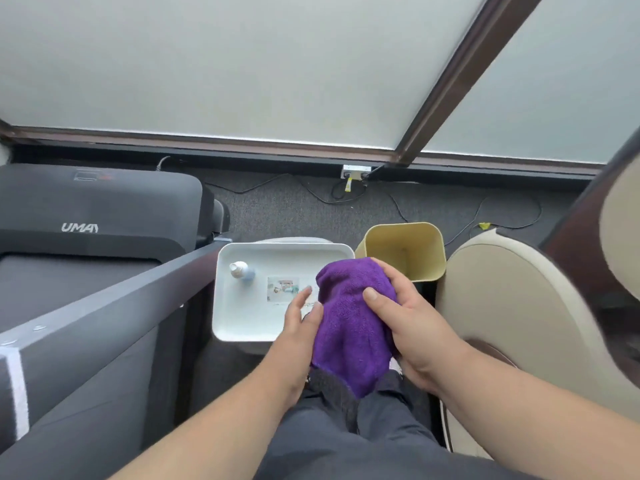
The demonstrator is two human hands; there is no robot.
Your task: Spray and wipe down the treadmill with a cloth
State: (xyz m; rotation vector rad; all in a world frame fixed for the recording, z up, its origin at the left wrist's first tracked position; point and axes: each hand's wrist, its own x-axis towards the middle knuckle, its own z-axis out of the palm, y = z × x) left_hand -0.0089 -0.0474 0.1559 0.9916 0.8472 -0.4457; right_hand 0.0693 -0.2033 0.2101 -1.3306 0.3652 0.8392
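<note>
A purple cloth [349, 320] hangs bunched between both hands, above my legs. My right hand [405, 327] grips its right side with the thumb on top. My left hand [301, 323] touches its left edge with fingers spread and the thumb against the fabric. A small spray bottle [241, 270] with a white cap stands in the far left corner of a white tray [239, 327]. The black treadmill [86, 216] lies to the left, its dark handrail [104, 299] running diagonally in front of it.
A yellow bin [405, 251] stands right of the tray. A beige chair [512, 313] fills the right side. A printed card [282, 289] lies in the tray. Cables and a wall socket [355, 172] sit on the grey carpet below frosted windows.
</note>
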